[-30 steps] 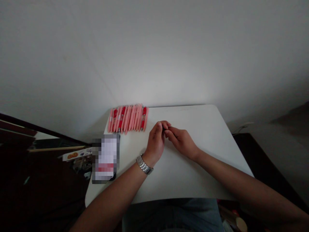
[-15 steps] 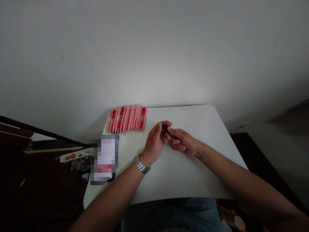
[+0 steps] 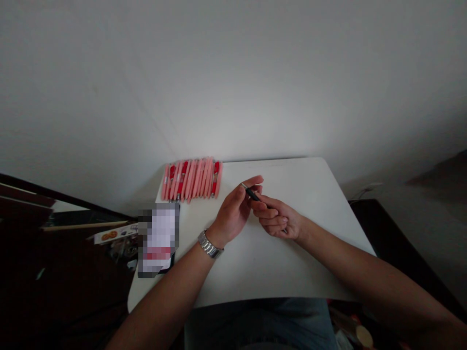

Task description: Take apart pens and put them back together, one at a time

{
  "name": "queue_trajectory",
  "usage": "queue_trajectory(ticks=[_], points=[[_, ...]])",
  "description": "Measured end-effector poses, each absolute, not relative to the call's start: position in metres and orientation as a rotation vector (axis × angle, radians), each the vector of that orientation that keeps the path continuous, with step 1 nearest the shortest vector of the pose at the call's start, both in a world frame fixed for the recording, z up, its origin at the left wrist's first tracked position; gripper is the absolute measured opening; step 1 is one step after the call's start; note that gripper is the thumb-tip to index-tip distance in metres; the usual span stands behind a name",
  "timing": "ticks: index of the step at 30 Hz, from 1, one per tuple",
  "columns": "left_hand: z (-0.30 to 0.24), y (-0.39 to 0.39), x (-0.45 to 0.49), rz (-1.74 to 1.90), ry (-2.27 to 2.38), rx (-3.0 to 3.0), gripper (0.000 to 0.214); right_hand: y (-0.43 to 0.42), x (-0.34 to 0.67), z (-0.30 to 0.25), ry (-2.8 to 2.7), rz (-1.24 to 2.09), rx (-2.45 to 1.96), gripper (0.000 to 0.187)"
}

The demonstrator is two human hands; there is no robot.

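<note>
A black pen [image 3: 252, 194] with a light, shiny end is held at a slant over the table. My right hand [image 3: 275, 216] is closed around its lower part, fingers curled on the barrel. Beside the pen's upper end is my left hand [image 3: 233, 211], its fingers stretched out and apart and its thumb close to the shiny end. Whether that thumb touches the pen I cannot tell. A silver watch [image 3: 210, 244] is on the left wrist. Several pink and red pens [image 3: 191, 180] lie side by side at the table's far left corner.
The white table [image 3: 292, 272] has rounded corners and stands against a grey wall [image 3: 233, 78]. A phone-like object [image 3: 160, 238], blurred out, lies along the left edge. Dark clutter fills the floor on the left, and a dark surface [image 3: 394, 243] is at the right.
My left hand has loosened from the pen, its fingers straightening and spreading. More of the black barrel shows now. The right hand keeps its hold, moved slightly right.
</note>
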State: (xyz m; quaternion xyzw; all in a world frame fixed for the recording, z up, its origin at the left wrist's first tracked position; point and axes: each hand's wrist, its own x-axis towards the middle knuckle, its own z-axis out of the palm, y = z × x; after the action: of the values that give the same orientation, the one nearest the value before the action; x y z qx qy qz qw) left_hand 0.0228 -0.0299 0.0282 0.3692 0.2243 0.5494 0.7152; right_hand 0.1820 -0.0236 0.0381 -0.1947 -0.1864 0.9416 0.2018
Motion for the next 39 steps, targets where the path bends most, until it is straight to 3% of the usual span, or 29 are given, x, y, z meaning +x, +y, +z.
queue_trajectory(ticks=[7, 11, 27, 33, 39], points=[[0.028, -0.028, 0.025, 1.249, 0.493, 0.806, 0.028, -0.019, 0.178, 0.033, -0.553, 2.602, -0.51, 0.038], [0.022, -0.026, 0.03, 1.339, 0.526, 0.823, 0.033, -0.02, 0.171, 0.035, -0.704, 2.482, -0.632, 0.04], [0.019, -0.025, 0.031, 1.386, 0.68, 0.911, 0.043, -0.028, 0.161, 0.026, -1.48, 1.541, -1.005, 0.05], [0.014, -0.023, 0.031, 1.416, 0.671, 0.925, 0.041, -0.026, 0.167, 0.028, -1.83, 0.995, -1.13, 0.039], [0.013, -0.023, 0.031, 1.472, 0.733, 1.023, 0.04, -0.023, 0.172, 0.033, -1.956, 0.811, -1.187, 0.028]])
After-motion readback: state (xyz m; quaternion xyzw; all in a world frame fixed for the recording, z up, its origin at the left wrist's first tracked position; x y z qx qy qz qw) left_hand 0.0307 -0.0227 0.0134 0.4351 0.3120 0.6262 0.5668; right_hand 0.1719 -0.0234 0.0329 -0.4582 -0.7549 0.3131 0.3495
